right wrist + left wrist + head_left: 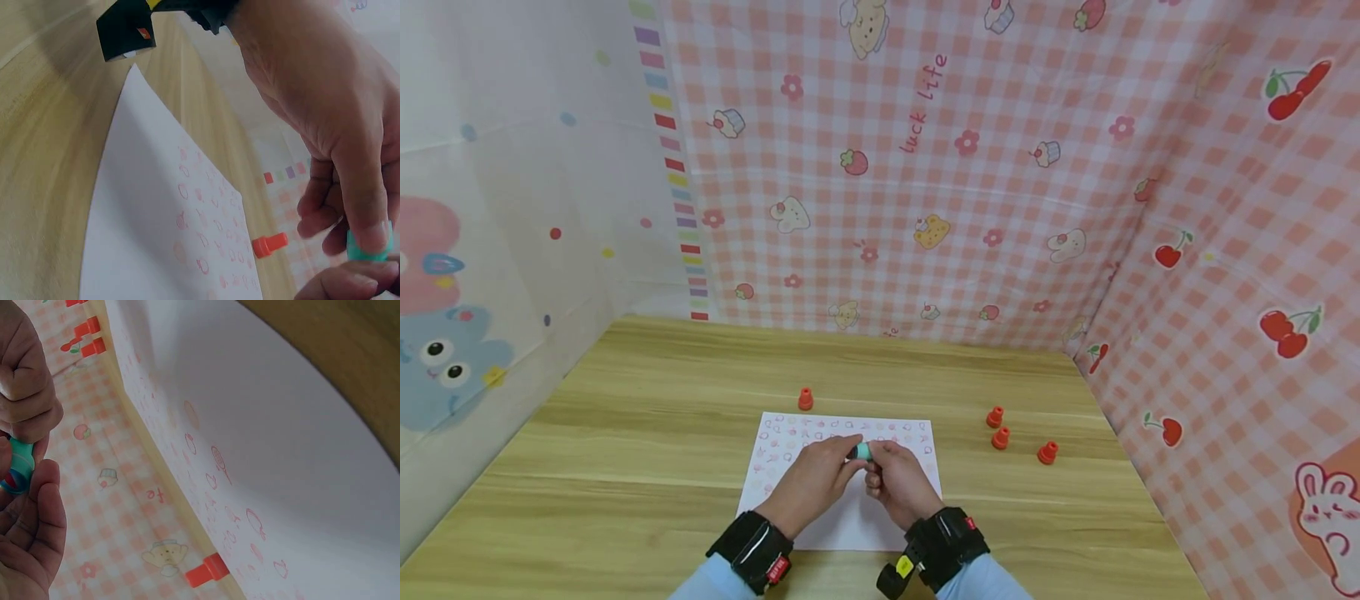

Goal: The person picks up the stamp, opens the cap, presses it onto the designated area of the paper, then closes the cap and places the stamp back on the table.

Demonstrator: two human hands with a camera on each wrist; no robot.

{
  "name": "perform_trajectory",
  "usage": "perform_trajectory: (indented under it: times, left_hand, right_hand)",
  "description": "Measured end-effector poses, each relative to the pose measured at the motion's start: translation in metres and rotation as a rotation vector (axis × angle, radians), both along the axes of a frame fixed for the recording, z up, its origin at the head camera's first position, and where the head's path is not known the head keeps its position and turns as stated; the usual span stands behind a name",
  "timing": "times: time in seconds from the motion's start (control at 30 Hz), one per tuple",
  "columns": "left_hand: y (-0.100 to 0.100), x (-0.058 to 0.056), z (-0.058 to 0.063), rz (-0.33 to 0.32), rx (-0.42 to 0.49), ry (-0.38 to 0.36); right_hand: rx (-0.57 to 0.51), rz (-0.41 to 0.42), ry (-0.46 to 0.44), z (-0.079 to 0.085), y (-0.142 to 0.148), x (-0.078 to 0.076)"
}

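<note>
A small teal stamp (862, 451) is held above the sheet of paper between both hands. My right hand (901, 483) pinches it with thumb and forefinger, the other fingers curled in. My left hand (816, 479) grips its left end with the fingertips. In the left wrist view, the teal stamp (21, 464) shows a round end with red inside, partly covered by fingers. Below the hands lies the white paper (850, 525), its far part covered with several rows of small red and pink prints; the near part is plain.
A single red stamp (806, 399) stands just beyond the paper's far left corner. To the right of the sheet are more red stamps, two close together (1000, 438) and one farther right (1048, 452). Patterned cloth (880, 275) hangs behind the wooden table (625, 467).
</note>
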State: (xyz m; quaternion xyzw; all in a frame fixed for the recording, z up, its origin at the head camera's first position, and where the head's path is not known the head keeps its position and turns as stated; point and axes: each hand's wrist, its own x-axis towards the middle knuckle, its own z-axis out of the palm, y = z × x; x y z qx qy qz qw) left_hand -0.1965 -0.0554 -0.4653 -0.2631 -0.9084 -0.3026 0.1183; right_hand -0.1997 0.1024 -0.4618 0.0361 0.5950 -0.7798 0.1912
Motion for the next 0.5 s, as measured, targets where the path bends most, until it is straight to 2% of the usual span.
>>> perform_trajectory:
  times: [0.13, 0.27, 0.4, 0.5]
  left_hand:
    - [-0.003, 0.000, 0.002, -0.038, 0.076, -0.005]
    - [-0.006, -0.002, 0.004, -0.094, 0.148, -0.031]
    - [-0.007, -0.003, 0.006, -0.113, 0.157, -0.052]
    - [-0.006, -0.003, 0.006, -0.088, 0.130, -0.052]
  right_hand:
    - [-0.016, 0.081, 0.025, -0.002, 0.008, -0.005]
    - [-0.080, 0.179, 0.036, -0.004, 0.018, -0.009]
    - [-0.126, 0.223, 0.020, -0.005, 0.024, -0.011]
    - [-0.088, 0.217, 0.024, -0.004, 0.025, -0.012]
